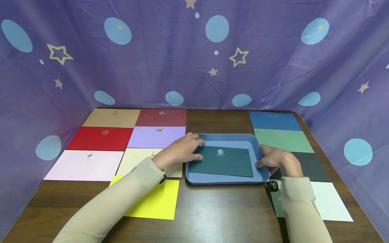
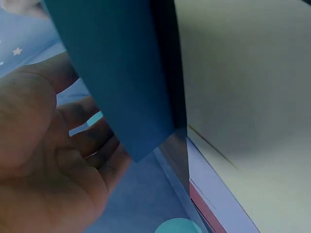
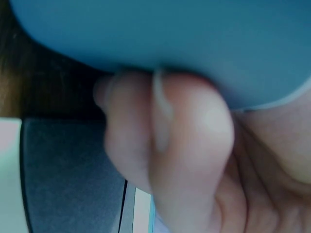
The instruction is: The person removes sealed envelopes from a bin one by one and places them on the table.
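Note:
A blue tray (image 1: 225,137) stands on the table with a dark green envelope (image 1: 223,163) lying flat in it, a silver emblem near its top edge. My left hand (image 1: 183,148) reaches over the tray's left side, its fingers loosely spread and the thumb over the envelope's left end. In the left wrist view those fingers (image 2: 73,165) lie along the tray's side (image 2: 116,73) without closing round it. My right hand (image 1: 278,158) pinches the tray's right rim; in the right wrist view its thumb and curled fingers (image 3: 194,126) meet the tray's edge (image 3: 160,39).
Left of the tray lie tan (image 1: 112,117), red (image 1: 100,138), pink (image 1: 83,165), maroon (image 1: 162,117), lilac (image 1: 156,136), cream (image 1: 133,162) and yellow (image 1: 155,202) envelopes. Rightward are blue (image 1: 275,120), green (image 1: 282,140), dark grey (image 1: 310,165) and pale mint (image 1: 329,202) ones. A purple curtain (image 1: 170,67) surrounds the table.

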Demonstrator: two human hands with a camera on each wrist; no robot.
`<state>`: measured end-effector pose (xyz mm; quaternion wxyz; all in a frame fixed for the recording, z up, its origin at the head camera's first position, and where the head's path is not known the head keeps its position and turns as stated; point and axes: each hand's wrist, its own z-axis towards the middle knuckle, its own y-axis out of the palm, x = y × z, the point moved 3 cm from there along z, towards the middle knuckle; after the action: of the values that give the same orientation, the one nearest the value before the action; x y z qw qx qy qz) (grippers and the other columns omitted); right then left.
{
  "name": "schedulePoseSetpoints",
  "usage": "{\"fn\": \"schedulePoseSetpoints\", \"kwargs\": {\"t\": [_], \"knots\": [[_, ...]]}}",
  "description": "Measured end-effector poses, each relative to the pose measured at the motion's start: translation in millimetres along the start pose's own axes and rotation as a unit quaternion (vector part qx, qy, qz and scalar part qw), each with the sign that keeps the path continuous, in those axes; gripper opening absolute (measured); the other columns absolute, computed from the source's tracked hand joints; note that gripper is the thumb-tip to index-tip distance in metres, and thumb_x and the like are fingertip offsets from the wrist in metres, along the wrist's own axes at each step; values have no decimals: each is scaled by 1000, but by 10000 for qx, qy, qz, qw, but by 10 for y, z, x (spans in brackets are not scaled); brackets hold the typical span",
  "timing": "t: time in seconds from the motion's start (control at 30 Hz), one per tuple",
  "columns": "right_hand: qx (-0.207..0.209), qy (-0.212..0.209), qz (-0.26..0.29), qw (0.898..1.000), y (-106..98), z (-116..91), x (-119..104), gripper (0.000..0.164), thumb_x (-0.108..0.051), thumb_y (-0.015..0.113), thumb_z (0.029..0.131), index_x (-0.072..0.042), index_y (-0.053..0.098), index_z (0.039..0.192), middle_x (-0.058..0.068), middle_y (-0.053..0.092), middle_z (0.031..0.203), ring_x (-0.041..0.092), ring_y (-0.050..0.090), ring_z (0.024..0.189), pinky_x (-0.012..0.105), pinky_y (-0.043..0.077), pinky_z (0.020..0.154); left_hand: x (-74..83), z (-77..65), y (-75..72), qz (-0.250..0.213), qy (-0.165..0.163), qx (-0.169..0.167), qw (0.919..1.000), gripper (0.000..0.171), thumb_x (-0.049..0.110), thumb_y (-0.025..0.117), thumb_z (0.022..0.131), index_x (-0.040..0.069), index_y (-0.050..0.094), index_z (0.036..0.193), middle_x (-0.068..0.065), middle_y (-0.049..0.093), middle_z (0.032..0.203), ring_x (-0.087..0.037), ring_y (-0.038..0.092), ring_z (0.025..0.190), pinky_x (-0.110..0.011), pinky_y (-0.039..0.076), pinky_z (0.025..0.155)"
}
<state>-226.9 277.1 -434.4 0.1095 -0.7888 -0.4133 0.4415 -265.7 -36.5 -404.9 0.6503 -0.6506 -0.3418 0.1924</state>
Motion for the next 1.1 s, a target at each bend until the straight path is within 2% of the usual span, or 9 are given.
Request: {"fn": "schedulePoseSetpoints", "kwargs": {"t": [0.43, 0.6, 0.83, 1.1], "knots": [[32, -26, -47, 10000, -3, -3, -17, 70, -8, 67, 87, -1, 19, 139, 25, 42, 120, 29, 62, 83, 43, 56, 63, 17, 140, 109, 302, -217, -386, 9986, 59, 48, 68, 86, 15, 53, 133, -6, 48, 134, -21, 40, 117, -36, 37, 100], [50, -58, -56, 10000, 2, -14, -26, 69, -7, 67, 87, 1, 20, 137, 26, 42, 120, 29, 62, 83, 43, 56, 63, 11, 179, 126, 338, -275, -339, 9985, 59, 50, 68, 84, 17, 54, 131, -5, 48, 131, -20, 42, 112, -35, 39, 97], [38, -33, -26, 10000, -10, -4, -24, 69, -8, 66, 88, 0, 19, 138, 26, 41, 121, 30, 62, 83, 43, 56, 63, 25, 211, 109, 59, -309, -304, 9990, 59, 49, 71, 82, 15, 55, 128, -5, 49, 126, -20, 43, 109, -36, 41, 96], [-10, -31, 5, 10000, -4, -7, -11, 70, -7, 67, 87, 0, 19, 138, 25, 41, 121, 29, 62, 84, 44, 56, 63, 15, 273, 131, -49, -413, -274, 9988, 57, 50, 74, 79, 17, 57, 122, -3, 52, 118, -18, 45, 104, -36, 42, 93]]}}
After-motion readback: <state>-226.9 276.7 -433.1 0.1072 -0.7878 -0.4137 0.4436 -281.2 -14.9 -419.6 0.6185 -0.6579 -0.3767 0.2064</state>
